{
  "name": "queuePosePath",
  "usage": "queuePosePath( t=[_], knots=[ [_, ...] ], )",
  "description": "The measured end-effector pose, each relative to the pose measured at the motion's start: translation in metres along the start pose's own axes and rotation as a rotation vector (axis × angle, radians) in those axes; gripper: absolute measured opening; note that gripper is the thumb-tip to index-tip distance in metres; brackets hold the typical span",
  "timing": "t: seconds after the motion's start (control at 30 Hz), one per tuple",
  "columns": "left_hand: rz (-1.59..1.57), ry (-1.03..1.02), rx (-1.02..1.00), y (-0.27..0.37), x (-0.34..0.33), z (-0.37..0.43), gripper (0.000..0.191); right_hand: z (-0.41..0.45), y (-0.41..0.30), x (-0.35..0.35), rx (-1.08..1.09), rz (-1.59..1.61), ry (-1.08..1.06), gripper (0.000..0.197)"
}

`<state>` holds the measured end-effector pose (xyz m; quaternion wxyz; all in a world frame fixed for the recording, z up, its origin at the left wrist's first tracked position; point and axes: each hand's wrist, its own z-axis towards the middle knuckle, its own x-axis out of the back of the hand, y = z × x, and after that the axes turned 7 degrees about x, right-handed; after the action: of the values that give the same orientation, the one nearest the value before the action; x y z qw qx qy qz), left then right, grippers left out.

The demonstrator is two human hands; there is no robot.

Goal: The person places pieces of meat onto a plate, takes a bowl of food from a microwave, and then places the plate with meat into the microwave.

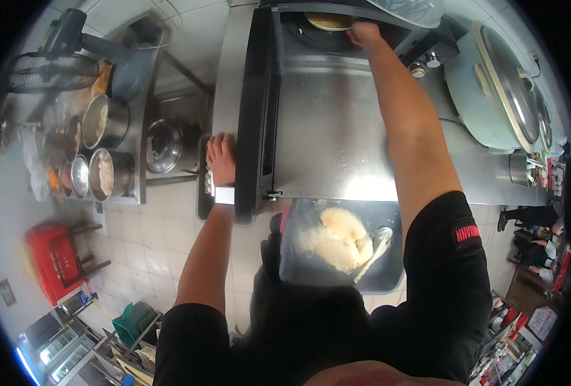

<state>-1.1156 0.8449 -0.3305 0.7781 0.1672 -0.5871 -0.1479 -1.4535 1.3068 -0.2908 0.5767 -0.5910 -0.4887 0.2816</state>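
My right hand (364, 34) reaches into a microwave oven (324, 57) and grips the rim of a pale dish (331, 29) with yellow-brown contents. The dish is over the dark turntable, its far part cut off by the oven's top edge. Swung out to the left, the black microwave door (255, 116) stands wide. Against its outer side is my left hand (222, 157), fingers bent and thumb hidden; whether it grips the door I cannot tell. Below the counter edge, a grey plastic tub (387, 277) holds a pale, rice-like mass (346, 239) and a white serving spoon (375, 253).
A stainless steel counter (331, 130) lies before the oven. To its right stands a large pale-green lidded cooker (478, 91). On the left, a metal table carries steel pots (111, 173) and a fan (53, 70). Near the left wall is a red box (51, 260). People (536, 251) are far right.
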Motion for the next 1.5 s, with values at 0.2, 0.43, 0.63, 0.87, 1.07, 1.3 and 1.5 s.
queuePosePath(
  t=[0.2, 0.43, 0.63, 0.87, 1.07, 1.3, 1.5],
  knots=[
    [-0.037, 0.022, 0.002, -0.008, 0.001, -0.006, 0.054, -0.039, -0.01, -0.016, -0.025, 0.099, -0.087, 0.017],
    [0.068, 0.04, -0.032, 0.005, 0.005, -0.002, 0.057, -0.13, -0.002, -0.001, 0.211, -0.112, 0.294, 0.022],
    [0.06, 0.077, -0.058, 0.018, 0.002, -0.001, 0.056, -0.281, -0.046, 0.065, 0.052, 0.171, 0.18, 0.025],
    [0.045, 0.077, -0.06, 0.021, 0.002, 0.0, 0.055, -0.416, -0.042, 0.201, -0.062, 0.198, 0.3, 0.029],
    [0.034, 0.067, -0.069, 0.031, 0.001, 0.002, 0.055, -0.475, 0.033, 0.361, -0.052, -0.059, 0.665, 0.028],
    [0.047, 0.064, -0.063, 0.034, 0.005, 0.001, 0.054, -0.43, 0.143, 0.45, -0.139, -0.063, 1.108, 0.023],
    [0.052, 0.058, -0.058, 0.036, 0.008, -0.004, 0.053, -0.396, 0.177, 0.457, -0.035, 0.451, 0.941, 0.02]
  ],
)
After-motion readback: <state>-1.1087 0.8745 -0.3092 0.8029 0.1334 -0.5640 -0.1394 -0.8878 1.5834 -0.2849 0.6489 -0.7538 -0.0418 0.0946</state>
